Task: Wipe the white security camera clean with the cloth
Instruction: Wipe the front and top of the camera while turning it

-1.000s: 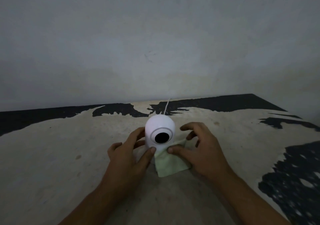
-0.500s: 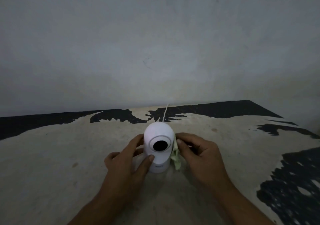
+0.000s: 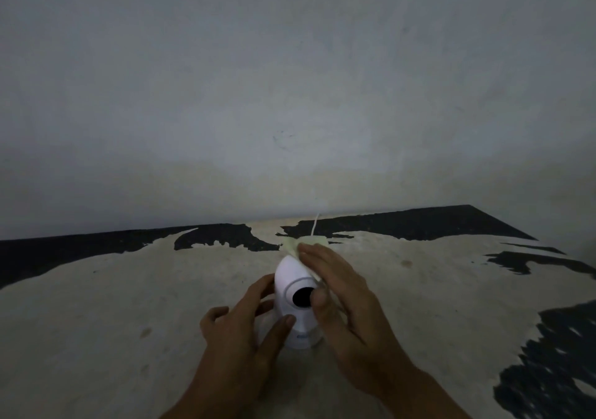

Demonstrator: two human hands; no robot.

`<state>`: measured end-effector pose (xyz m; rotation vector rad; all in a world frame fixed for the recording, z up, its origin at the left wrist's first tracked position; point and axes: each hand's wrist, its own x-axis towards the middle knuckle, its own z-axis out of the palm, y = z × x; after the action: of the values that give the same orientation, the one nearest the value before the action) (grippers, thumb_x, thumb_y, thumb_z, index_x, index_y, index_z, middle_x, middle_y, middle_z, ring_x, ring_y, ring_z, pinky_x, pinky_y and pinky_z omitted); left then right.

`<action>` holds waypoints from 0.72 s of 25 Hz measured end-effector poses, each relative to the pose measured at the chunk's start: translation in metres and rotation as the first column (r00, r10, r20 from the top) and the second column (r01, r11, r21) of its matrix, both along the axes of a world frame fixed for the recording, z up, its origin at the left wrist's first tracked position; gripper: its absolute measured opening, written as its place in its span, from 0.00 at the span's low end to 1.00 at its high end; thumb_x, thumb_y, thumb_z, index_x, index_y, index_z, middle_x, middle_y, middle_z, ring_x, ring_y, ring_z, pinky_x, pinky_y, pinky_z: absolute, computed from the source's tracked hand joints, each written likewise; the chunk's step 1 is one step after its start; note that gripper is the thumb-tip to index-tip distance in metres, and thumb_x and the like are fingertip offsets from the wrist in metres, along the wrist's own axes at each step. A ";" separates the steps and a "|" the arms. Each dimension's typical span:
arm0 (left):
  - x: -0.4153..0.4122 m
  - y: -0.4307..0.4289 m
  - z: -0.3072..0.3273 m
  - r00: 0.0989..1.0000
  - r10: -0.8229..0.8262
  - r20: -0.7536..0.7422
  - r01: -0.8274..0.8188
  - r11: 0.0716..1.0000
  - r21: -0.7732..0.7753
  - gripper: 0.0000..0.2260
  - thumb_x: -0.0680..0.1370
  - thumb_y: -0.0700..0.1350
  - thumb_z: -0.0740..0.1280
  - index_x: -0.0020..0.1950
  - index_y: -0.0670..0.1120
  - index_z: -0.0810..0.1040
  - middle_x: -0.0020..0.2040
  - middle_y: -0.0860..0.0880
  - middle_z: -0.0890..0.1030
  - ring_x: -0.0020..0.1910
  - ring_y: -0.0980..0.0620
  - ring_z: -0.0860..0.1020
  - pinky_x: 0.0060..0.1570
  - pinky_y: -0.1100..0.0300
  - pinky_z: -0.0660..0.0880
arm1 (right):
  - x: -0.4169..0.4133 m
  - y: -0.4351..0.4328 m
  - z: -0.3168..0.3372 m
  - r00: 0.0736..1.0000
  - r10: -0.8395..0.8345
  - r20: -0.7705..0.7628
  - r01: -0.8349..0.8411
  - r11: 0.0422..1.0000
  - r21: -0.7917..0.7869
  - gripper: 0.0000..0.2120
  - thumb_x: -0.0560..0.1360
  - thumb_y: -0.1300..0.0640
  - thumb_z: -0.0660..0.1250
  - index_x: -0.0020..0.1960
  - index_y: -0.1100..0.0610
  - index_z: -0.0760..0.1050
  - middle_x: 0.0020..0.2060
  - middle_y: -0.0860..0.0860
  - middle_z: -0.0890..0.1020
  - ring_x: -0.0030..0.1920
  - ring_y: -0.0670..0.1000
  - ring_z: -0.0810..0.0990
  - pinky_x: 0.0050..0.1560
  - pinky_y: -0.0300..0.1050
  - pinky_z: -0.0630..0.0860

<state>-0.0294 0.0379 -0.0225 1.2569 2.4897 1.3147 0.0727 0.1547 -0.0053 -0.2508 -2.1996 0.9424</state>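
On the counter [image 3: 129, 305], pale with black patches where its surface has worn away, the white camera [image 3: 295, 296] stands upright near the middle, its round black lens facing the viewer. Its base rests on the counter and a thin white cord [image 3: 314, 225] rises from behind it toward the grey wall [image 3: 290, 79]. The left hand [image 3: 240, 338] wraps the camera's left side, thumb laid up the front of the base and fingers curled around behind, a loose but closed grip on the body. The right hand [image 3: 342, 302] lies flat over the camera's top and right side with the pale green cloth [image 3: 298, 245] pressed beneath the fingers; the cloth's edge shows above the fingertips at the dome's crown and again in a thin strip along the palm's inner edge. The right thumb sits at the lens rim, touching the front face. That hand's grip is nearly flat, fingers extended and together, pinning the cloth against the camera rather than pinching it. Both forearms enter from the lower edge of the view. Light is dim and the hands are slightly blurred.
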 end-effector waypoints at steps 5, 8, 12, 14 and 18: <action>0.000 0.000 0.000 0.998 0.007 0.069 -0.016 0.992 0.129 0.26 0.69 0.55 0.68 0.58 0.64 0.54 0.55 0.69 0.68 0.55 0.65 0.70 0.65 0.54 0.53 | -0.006 -0.006 0.005 0.996 -0.053 0.078 0.051 0.998 0.026 0.29 0.68 0.24 0.43 0.65 0.33 0.59 0.66 0.32 0.65 0.67 0.32 0.61 0.71 0.44 0.61; 0.000 -0.001 0.000 0.992 0.015 0.122 -0.040 0.979 0.201 0.33 0.67 0.49 0.72 0.59 0.61 0.52 0.60 0.54 0.77 0.55 0.58 0.74 0.68 0.48 0.60 | -0.012 -0.014 0.005 0.987 -0.136 0.084 0.080 0.874 0.479 0.29 0.74 0.30 0.44 0.68 0.42 0.65 0.69 0.40 0.69 0.71 0.40 0.61 0.70 0.49 0.51; 0.003 0.000 0.001 0.992 0.031 0.120 -0.054 0.981 0.187 0.33 0.67 0.51 0.72 0.57 0.65 0.50 0.60 0.50 0.78 0.57 0.58 0.72 0.69 0.47 0.58 | -0.014 -0.007 0.008 0.990 -0.126 0.069 0.082 0.892 0.445 0.28 0.76 0.33 0.43 0.68 0.44 0.66 0.67 0.39 0.70 0.70 0.37 0.60 0.70 0.45 0.49; 0.003 0.001 0.001 0.991 0.050 0.124 -0.072 0.982 0.176 0.34 0.66 0.54 0.72 0.57 0.65 0.49 0.59 0.52 0.79 0.59 0.58 0.73 0.70 0.48 0.55 | -0.012 -0.001 0.006 0.996 -0.071 0.049 0.058 0.971 0.233 0.29 0.74 0.30 0.42 0.68 0.40 0.64 0.65 0.36 0.69 0.67 0.32 0.61 0.70 0.42 0.55; 0.001 0.003 -0.002 0.988 0.055 0.143 -0.080 0.981 0.178 0.32 0.64 0.60 0.69 0.58 0.64 0.51 0.59 0.53 0.79 0.57 0.59 0.75 0.69 0.49 0.55 | -0.009 0.002 0.008 0.999 -0.036 0.026 0.042 0.961 -0.275 0.30 0.72 0.31 0.42 0.65 0.41 0.68 0.63 0.42 0.75 0.63 0.40 0.72 0.62 0.38 0.72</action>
<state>-0.0287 0.0409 -0.0246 1.0788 2.3821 1.6211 0.0636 0.1567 0.0025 -0.4344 -2.0701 1.2287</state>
